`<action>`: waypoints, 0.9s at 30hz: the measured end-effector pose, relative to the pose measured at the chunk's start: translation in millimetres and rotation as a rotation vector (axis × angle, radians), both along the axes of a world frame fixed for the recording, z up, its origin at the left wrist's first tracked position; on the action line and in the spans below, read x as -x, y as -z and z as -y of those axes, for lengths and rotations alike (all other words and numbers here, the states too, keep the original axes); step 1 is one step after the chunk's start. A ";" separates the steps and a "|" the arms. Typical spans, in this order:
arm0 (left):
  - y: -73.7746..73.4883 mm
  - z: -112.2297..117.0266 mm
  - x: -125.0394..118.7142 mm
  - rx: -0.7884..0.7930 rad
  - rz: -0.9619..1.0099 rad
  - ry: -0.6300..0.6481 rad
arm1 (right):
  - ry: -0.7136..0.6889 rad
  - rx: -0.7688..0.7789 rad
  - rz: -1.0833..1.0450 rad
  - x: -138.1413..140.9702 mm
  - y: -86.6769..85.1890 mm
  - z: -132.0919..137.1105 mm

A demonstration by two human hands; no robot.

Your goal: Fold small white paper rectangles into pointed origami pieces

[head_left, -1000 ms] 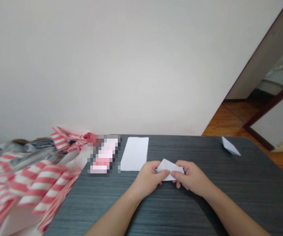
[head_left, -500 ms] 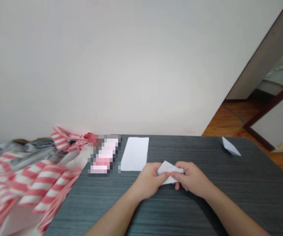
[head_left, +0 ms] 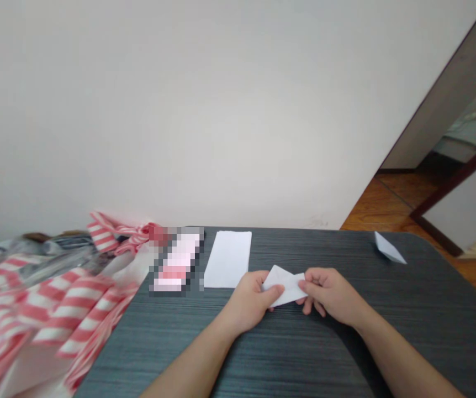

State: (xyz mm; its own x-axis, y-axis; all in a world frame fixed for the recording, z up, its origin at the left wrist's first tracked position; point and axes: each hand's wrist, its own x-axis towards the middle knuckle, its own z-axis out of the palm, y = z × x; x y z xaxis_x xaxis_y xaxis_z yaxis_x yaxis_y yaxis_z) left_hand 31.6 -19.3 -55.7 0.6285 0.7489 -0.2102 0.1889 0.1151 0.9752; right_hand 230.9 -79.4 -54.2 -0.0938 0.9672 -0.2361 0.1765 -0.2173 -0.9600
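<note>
A small piece of folded white paper (head_left: 286, 286) is held between my two hands, above the dark table. My left hand (head_left: 251, 301) grips its left part, thumb on top and fingers behind. At the right end, my right hand (head_left: 329, 293) pinches the paper between thumb and index finger, while its other fingers curl below. The paper has a pointed peak on the left and a narrower end on the right. Its underside is hidden.
A stack of white paper sheets (head_left: 228, 260) lies on the dark table (head_left: 287, 359), beside a pixelated pinkish item (head_left: 178, 260). A folded white paper piece (head_left: 389, 248) rests at the far right. Red-and-white striped cloth (head_left: 72, 304) is heaped on the left; a wall (head_left: 221, 110) stands behind.
My right hand has shifted right along the folded paper, away from my left thumb, so more of the paper shows. The paper is now tilted, its right end higher.
</note>
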 end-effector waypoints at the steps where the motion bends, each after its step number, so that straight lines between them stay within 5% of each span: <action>1: -0.8 0.1 -0.5 0.003 0.002 -0.004 | -0.002 -0.003 -0.005 -0.7 -0.6 0.3; 14: -6.2 2.7 -0.9 -0.058 -0.006 0.042 | -0.071 -0.018 -0.025 9.8 2.2 1.0; 27: -0.6 -0.9 -1.9 0.057 0.042 -0.100 | 0.021 -0.042 -0.140 0.6 9.7 -0.6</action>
State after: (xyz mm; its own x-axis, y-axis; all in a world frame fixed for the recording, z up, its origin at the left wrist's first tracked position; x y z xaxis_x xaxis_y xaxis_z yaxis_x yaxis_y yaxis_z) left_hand 33.5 -18.4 -55.1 0.5603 0.7959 -0.2294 0.1324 0.1873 0.9733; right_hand 230.3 -78.7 -63.9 -0.1024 0.9780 -0.1817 0.0360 -0.1789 -0.9832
